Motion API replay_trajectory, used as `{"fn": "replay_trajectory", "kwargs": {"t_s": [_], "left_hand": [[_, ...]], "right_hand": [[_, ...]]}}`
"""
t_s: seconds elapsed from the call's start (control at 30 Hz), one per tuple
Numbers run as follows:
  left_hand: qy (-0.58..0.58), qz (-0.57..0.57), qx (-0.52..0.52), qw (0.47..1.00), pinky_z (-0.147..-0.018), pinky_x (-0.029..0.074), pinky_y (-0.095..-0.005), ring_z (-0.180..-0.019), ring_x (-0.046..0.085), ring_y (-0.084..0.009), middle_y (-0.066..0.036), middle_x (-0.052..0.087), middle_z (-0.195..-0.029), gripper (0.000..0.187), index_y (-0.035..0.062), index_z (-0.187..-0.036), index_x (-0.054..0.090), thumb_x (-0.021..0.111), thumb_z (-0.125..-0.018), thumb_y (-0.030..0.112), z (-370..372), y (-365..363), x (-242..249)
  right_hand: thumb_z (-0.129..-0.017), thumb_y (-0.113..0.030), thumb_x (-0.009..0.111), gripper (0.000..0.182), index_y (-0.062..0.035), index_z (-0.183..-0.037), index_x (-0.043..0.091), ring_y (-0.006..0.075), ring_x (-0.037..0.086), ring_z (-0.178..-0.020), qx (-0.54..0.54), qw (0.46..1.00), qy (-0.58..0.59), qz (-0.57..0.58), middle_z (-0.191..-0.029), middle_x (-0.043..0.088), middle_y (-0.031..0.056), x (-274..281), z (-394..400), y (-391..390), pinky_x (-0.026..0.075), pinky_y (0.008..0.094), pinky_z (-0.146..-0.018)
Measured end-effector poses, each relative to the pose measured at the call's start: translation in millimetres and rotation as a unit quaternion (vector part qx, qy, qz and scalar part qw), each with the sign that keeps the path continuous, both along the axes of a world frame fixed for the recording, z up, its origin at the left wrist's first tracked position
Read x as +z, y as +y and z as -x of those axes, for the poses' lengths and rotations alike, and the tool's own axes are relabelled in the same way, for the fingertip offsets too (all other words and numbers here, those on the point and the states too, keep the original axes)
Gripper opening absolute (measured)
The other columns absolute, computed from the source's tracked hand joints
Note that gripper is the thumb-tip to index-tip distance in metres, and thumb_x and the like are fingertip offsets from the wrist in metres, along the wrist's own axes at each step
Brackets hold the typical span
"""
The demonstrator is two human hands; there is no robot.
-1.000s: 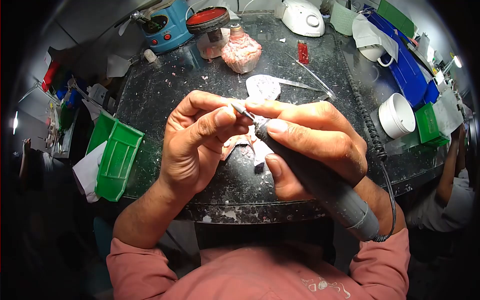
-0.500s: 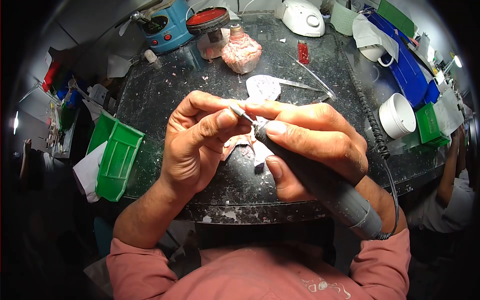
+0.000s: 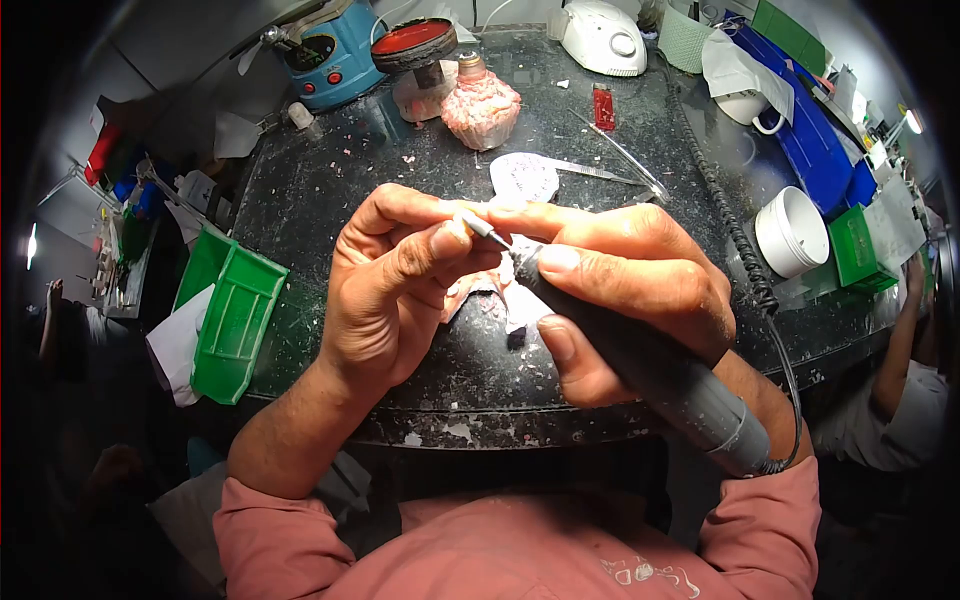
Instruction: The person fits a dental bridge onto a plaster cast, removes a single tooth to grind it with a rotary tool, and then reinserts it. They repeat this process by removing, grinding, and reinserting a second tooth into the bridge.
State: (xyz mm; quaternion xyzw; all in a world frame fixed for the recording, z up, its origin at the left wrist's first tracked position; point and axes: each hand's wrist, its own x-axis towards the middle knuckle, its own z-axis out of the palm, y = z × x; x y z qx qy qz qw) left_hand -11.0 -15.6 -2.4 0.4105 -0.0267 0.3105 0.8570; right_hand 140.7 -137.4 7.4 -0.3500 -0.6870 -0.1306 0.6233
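My right hand [image 3: 650, 275] is wrapped round a dark grey rotary handpiece [image 3: 665, 385], its body slanting down to the right toward my forearm. A pale, cone-shaped grinding bit [image 3: 476, 224] sticks out of its front end and reaches the fingertips of my left hand [image 3: 375, 285]. Thumb and forefinger of that hand are pinched together at the bit; whatever small piece they hold is mostly hidden. The fingertips of both hands meet above the bit. Under them, partly covered, lie pinkish and white pieces [image 3: 485, 290] on the black worktable [image 3: 430, 400].
Beyond my hands are a white oval piece [image 3: 523, 178], tweezers [image 3: 600, 172] and a pink-crusted glass burner [image 3: 480, 110]. A blue machine [image 3: 335, 60] and white device [image 3: 603, 40] stand farther back. Left is a green tray [image 3: 238, 320]; right, a white tub [image 3: 792, 232] and coiled cable [image 3: 735, 215].
The bit has tilted and shifted slightly against my left fingertips. My right thumb and the handpiece have moved a little to the right. My left hand keeps its pinch.
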Motion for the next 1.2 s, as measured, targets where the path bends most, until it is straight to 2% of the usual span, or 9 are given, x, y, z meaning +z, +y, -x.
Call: {"fn": "replay_trajectory", "kwargs": {"t_s": [0.03,0.17,0.23,0.6,0.97,1.17,1.2], "left_hand": [[0.0,0.0,0.001,1.0,-0.086,0.059,-0.0383,-0.093,0.07,-0.0257,-0.019,0.069,-0.1,0.01,-0.0005,-0.1,0.061,0.063,-0.09,0.001,0.1,0.3,0.1],[0.006,-0.01,0.007,1.0,-0.086,0.059,-0.0386,-0.094,0.07,-0.026,-0.019,0.069,-0.101,0.01,-0.0002,-0.1,0.061,0.063,-0.09,0.001,0.5,0.9,-0.5],[0.006,-0.008,0.007,1.0,-0.087,0.059,-0.0387,-0.094,0.07,-0.0261,-0.019,0.069,-0.1,0.01,-0.0001,-0.1,0.061,0.063,-0.09,0.001,0.1,0.4,-0.3],[0.007,-0.029,0.026,0.999,-0.087,0.059,-0.0385,-0.093,0.07,-0.0259,-0.019,0.069,-0.1,0.011,0.0003,-0.099,0.062,0.063,-0.088,-0.004,0.2,0.2,0.8],[0.008,-0.045,0.032,0.998,-0.087,0.058,-0.038,-0.093,0.07,-0.0251,-0.019,0.069,-0.1,0.011,-0.0012,-0.1,0.061,0.063,-0.089,-0.001,-0.6,0.7,3.4],[0.024,-0.046,0.033,0.998,-0.087,0.058,-0.0383,-0.094,0.07,-0.0255,-0.019,0.069,-0.101,0.012,-0.0008,-0.101,0.061,0.063,-0.089,0.0,-1.0,-1.0,4.3],[0.037,-0.042,0.033,0.998,-0.088,0.057,-0.0384,-0.095,0.069,-0.0258,-0.019,0.069,-0.102,0.014,-0.0008,-0.102,0.061,0.064,-0.089,0.0,-1.0,-2.5,5.6]], "right_hand": [[-0.079,-0.003,0.072,0.035,0.0002,-0.111,0.055,0.0356,0.069,-0.095,0.015,0.999,-0.026,0.016,-0.097,0.064,0.0198,-0.4,-2.4,-1.1,0.059,0.037,-0.072],[-0.08,-0.003,0.071,0.035,0.0,-0.111,0.055,0.0361,0.069,-0.095,0.006,0.999,-0.037,0.024,-0.097,0.063,0.0193,0.9,-0.3,-0.7,0.059,0.0382,-0.073],[-0.062,0.008,0.078,0.038,-0.0013,-0.096,0.065,0.0251,0.072,-0.083,-0.01,0.999,0.023,-0.02,-0.096,0.069,0.0175,0.0,5.0,4.2,0.059,0.0296,-0.065],[-0.062,0.007,0.077,0.038,-0.0034,-0.097,0.066,0.0231,0.071,-0.08,-0.015,0.999,0.037,-0.013,-0.099,0.07,0.0181,0.3,5.7,3.8,0.058,0.029,-0.065],[-0.062,0.006,0.077,0.038,-0.0033,-0.097,0.065,0.0228,0.071,-0.079,-0.019,1.0,0.017,0.008,-0.098,0.07,0.0169,3.2,3.8,2.0,0.058,0.0294,-0.065],[-0.063,0.004,0.077,0.039,-0.0023,-0.1,0.065,0.0234,0.069,-0.082,-0.031,0.998,0.056,-0.007,-0.096,0.069,0.015,0.5,0.7,4.1,0.056,0.0305,-0.07],[-0.072,-0.005,0.077,0.036,0.0006,-0.103,0.059,0.023,0.066,-0.082,-0.045,0.999,0.006,-0.017,-0.096,0.066,0.015,0.6,-5.9,4.1,0.055,0.0309,-0.069]]}}
